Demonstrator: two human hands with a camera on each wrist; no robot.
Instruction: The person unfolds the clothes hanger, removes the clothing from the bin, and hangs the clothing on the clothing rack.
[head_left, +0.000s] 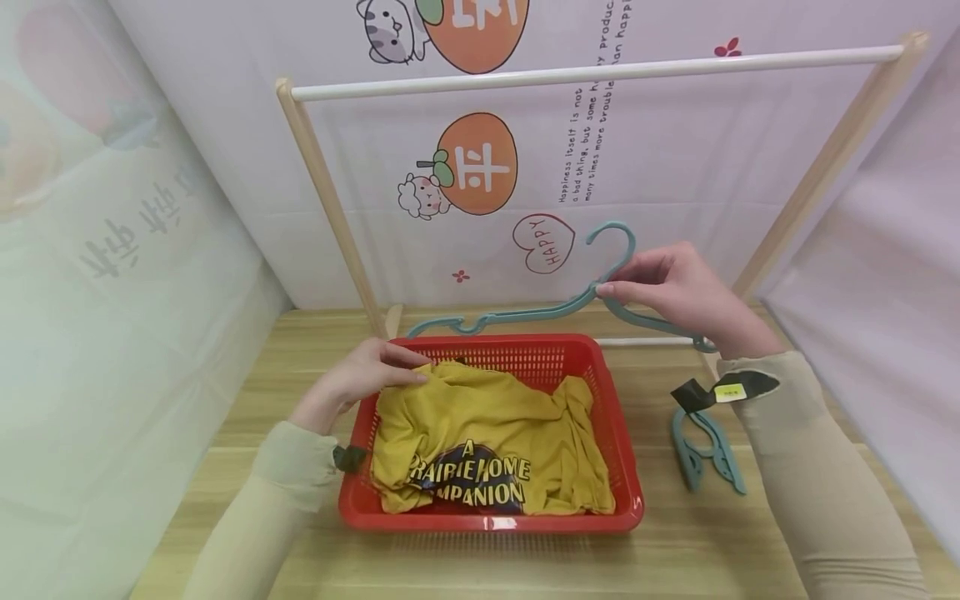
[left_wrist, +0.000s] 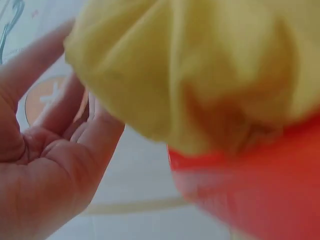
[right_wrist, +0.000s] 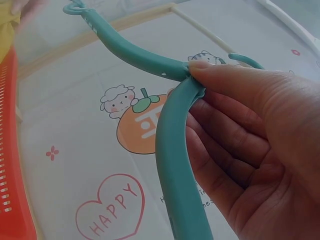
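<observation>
In the head view, the right hand [head_left: 682, 287] pinches a blue-green hanger [head_left: 528, 316] at its neck, the hook above the fingertips, one arm stretching toward the left hand [head_left: 360, 375]. That hand's fingers extend loosely over the yellow shirt [head_left: 495, 408].

Left wrist: the shirt hangs right beside the outstretched fingers.

Right wrist: thumb presses the hanger's joint against fingers.

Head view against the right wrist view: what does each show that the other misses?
Only the head view: the folded teal hanger right of the red basket, and the lettering on the yellow garment.

Only the right wrist view: the palm of the right hand.

Both: the right hand pinching the held hanger, plus the red basket and yellow garment.
</observation>
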